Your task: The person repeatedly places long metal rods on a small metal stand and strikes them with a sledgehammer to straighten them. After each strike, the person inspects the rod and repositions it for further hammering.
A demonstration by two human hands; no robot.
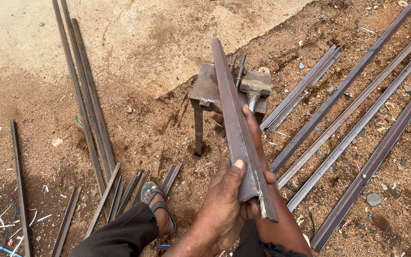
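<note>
Head view | your left hand (224, 200) clamps the steel section (239, 128) near end, right hand (241, 126) cups underneath, steadying it | section points 12 o'clock over the small anvil stand (205, 93) | hammer (254, 90) on top.

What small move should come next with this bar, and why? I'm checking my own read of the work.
Probably lower the steel bar flat onto the small metal stand: both the left hand and right hand hold it angled above the stand, beside the hammer.
</note>
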